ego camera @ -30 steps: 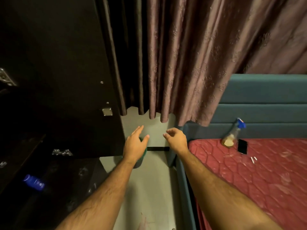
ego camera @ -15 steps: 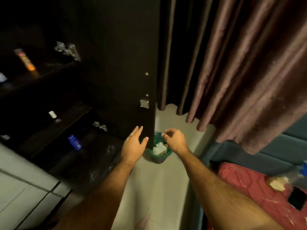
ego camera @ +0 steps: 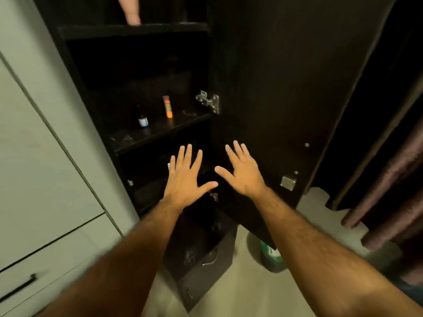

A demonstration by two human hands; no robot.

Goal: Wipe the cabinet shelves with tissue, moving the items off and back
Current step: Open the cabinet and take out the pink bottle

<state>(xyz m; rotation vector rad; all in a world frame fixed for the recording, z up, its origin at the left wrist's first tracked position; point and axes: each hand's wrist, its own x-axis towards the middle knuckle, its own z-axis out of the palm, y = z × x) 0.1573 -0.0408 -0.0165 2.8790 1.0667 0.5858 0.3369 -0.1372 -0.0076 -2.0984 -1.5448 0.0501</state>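
Observation:
A dark cabinet stands open in front of me. On its middle shelf (ego camera: 160, 131) stand an orange-capped tube (ego camera: 167, 106) and a small dark bottle (ego camera: 142, 120). My left hand (ego camera: 186, 177) and my right hand (ego camera: 242, 170) are both held out flat with fingers spread, palms down, in front of the lower shelf. Neither hand holds anything. No tissue is in either hand. A small white item (ego camera: 169, 166) peeks out behind my left fingers on the lower shelf.
The open cabinet door (ego camera: 286, 88) stands to the right, with a hinge (ego camera: 209, 101). A green bin (ego camera: 272, 255) sits on the floor behind the door. A dark pulled-out drawer (ego camera: 201, 266) is below. Pale wardrobe panels (ego camera: 45, 179) are left, a curtain (ego camera: 393, 191) right.
My view has swung left from the bed and bin to the cabinet shelves. Both hands rose from over the bin and spread flat in front of the lower shelf.

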